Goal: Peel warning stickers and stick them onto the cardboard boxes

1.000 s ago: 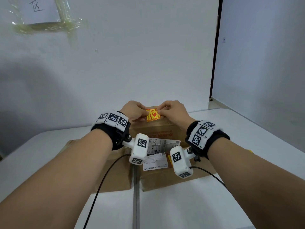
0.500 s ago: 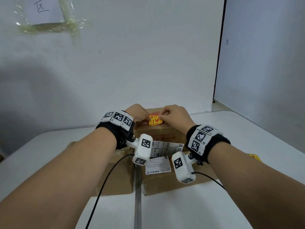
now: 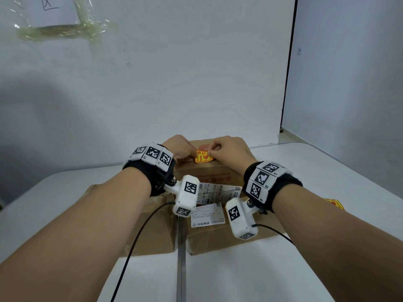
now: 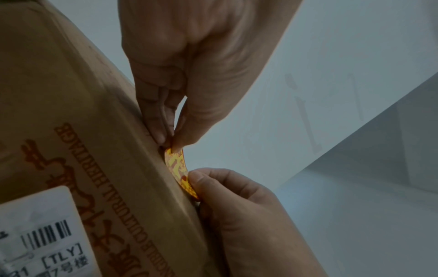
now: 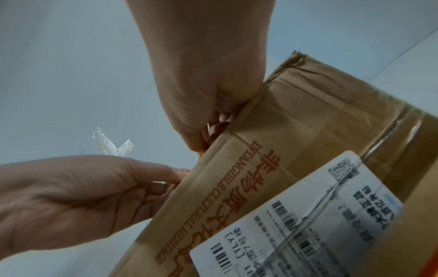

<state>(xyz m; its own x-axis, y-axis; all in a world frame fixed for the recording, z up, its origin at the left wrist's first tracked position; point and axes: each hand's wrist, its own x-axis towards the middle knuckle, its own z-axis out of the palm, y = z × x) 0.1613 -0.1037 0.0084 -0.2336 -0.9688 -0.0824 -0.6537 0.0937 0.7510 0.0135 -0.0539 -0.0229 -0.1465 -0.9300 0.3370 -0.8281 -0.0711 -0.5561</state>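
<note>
A yellow and red warning sticker (image 3: pixel 202 157) is at the top front edge of the tallest cardboard box (image 3: pixel 209 174), at the back of the table. My left hand (image 3: pixel 193 152) pinches its left end and my right hand (image 3: pixel 210 149) pinches its right end. In the left wrist view the sticker (image 4: pixel 176 165) bows slightly off the box (image 4: pixel 71 112) between my left hand (image 4: pixel 169 144) and right hand (image 4: pixel 193 178). From the right wrist, my right hand (image 5: pixel 208 138) and left hand (image 5: pixel 180 176) sit on the edge of the box (image 5: pixel 308 121), which hides nearly all of the sticker.
Two lower cardboard boxes stand in front, one at left (image 3: pixel 152 225) and one at right (image 3: pixel 218 239) bearing white shipping labels (image 3: pixel 208 216). Another yellow sticker piece (image 3: pixel 333 203) lies on the white table (image 3: pixel 327 171) at the right. A wall is close behind.
Both hands have brought the sticker down from just above the box onto its top front edge. They still pinch its two ends.
</note>
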